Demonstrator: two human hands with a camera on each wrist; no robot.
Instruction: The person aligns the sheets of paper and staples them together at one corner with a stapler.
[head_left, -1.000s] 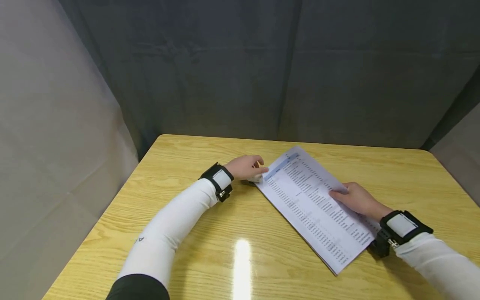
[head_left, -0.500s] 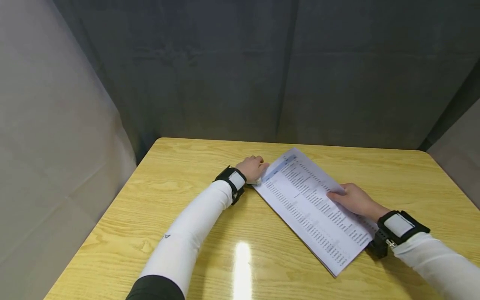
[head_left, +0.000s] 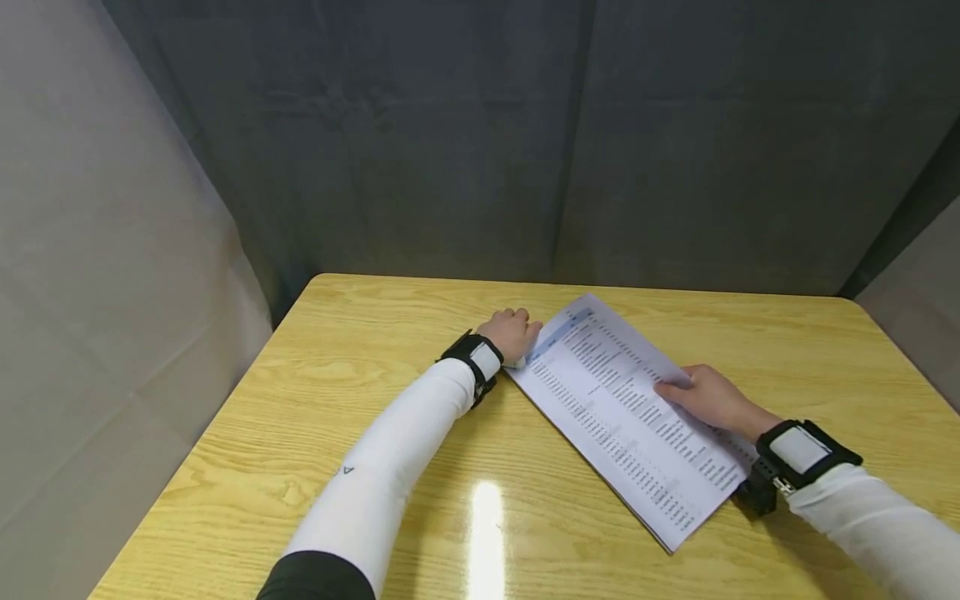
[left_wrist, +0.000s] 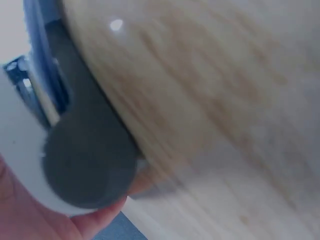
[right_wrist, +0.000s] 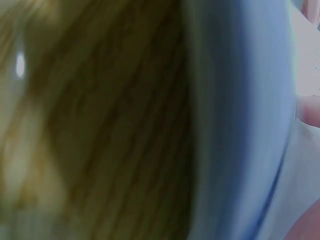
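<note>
- Head view: evenly lit from overhead, moderately bright, sharp through the centre.
- Strong white glare streak on the glossy wooden table [head_left: 485, 533] near the front edge, reflecting a ceiling lamp.
- Soft, short shadows under the left hand [head_left: 513, 335] and right hand [head_left: 708, 398]; print on the paper sheets [head_left: 626, 408] too small to read.
- Dark backdrop [head_left: 525, 142] stays dim; lines bend slightly toward the frame edges, wide-angle.
- Left wrist view: heavily blurred, too close for focus, small glare dot on the wood top left, a grey object smeared.
- Right wrist view: fully out of focus, blown-out white at the right edge, dim brown elsewhere.
</note>
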